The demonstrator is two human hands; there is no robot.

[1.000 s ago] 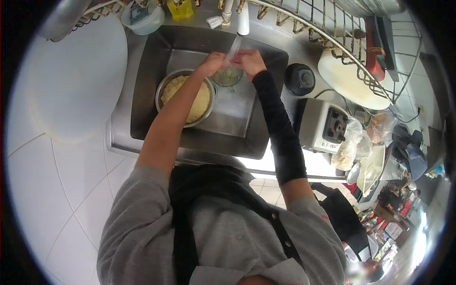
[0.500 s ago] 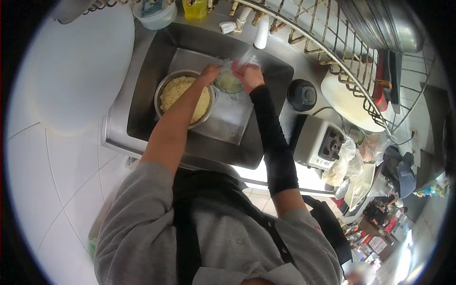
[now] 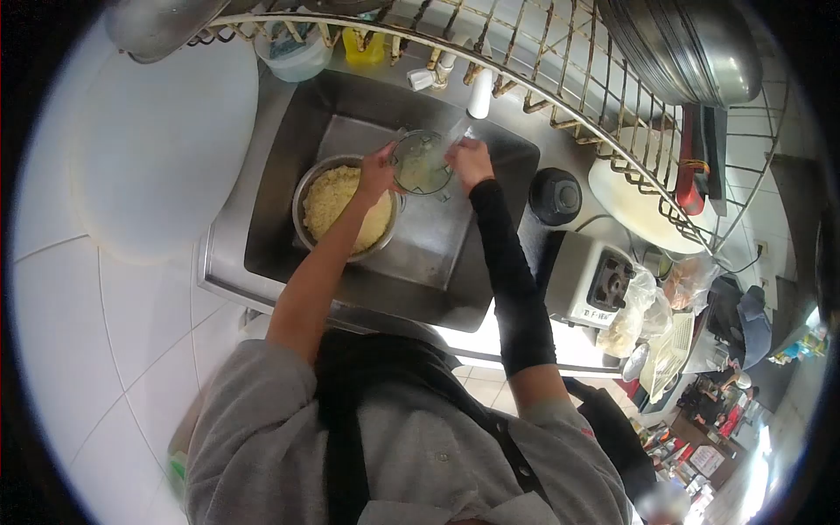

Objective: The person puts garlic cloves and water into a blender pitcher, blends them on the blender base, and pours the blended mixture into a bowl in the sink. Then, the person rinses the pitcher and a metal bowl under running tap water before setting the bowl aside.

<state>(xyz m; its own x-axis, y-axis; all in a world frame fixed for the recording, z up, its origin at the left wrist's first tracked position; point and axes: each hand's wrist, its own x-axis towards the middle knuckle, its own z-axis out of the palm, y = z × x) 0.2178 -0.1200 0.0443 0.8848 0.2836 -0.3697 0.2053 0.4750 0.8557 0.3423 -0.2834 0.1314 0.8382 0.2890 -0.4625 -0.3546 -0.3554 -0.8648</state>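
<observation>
In the steel sink (image 3: 367, 293), my left hand (image 3: 379, 168) grips the left side of a clear blender jar (image 3: 422, 164) with pale, cloudy contents. My right hand (image 3: 471, 161) is at the jar's right rim, beside the water stream, with its fingers closed; what they hold, if anything, is too small to tell. Above the jar is the white faucet (image 3: 480, 94), with water running from it. To the left of the jar stands a round metal pot (image 3: 302, 229) filled with a yellowish, crumbly food (image 3: 337, 199), partly hidden by my left forearm.
A rusty wire rack (image 3: 560, 109) with metal bowls (image 3: 691, 52) overhangs the counter. Right of the sink are a black lid (image 3: 556, 197), a blender base (image 3: 584, 278) and plastic bags (image 3: 639, 311). A large white board (image 3: 166, 149) stands left. Another person (image 3: 612, 437) is at lower right.
My hands have moved from the water stream to the jar's sides, and the jar looks raised and tilted. The translucent film of water or plastic between my hands is gone. The view has shifted slightly.
</observation>
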